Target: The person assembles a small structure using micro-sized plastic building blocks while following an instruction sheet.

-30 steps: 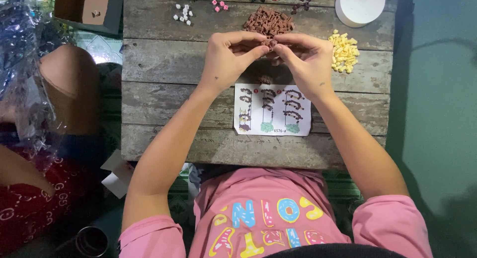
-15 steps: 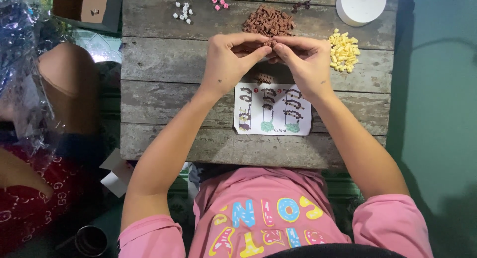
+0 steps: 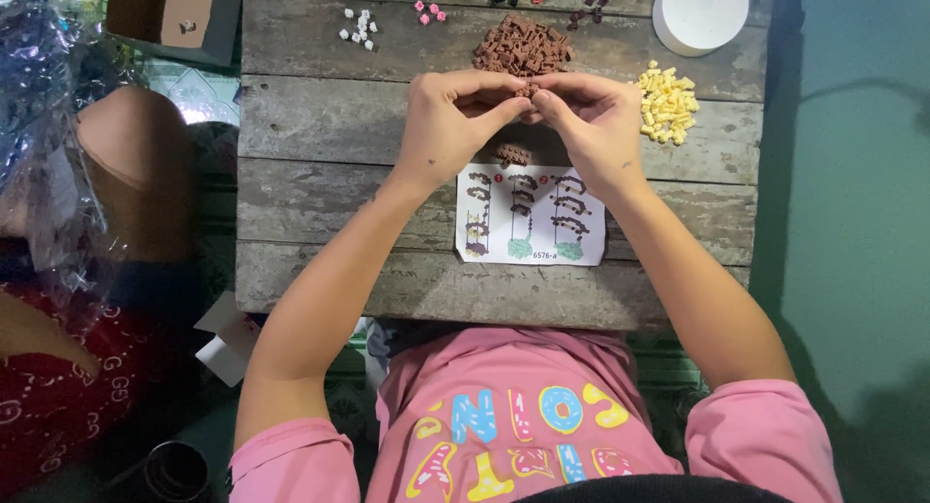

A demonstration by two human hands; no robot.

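Brown brick piece (image 3: 524, 90) pinched between our fingertips, held just above the wooden table (image 3: 320, 174), in front of the brown brick pile (image 3: 523, 46). Our left hand (image 3: 453, 125) and right hand (image 3: 591, 121) both close narrowly on it, thumbs meeting. Below our hands, a small brown assembly (image 3: 511, 154) sits at the top edge of the instruction sheet (image 3: 531, 215). Yellow bricks (image 3: 666, 101) to the right; white round container (image 3: 700, 12) beyond them.
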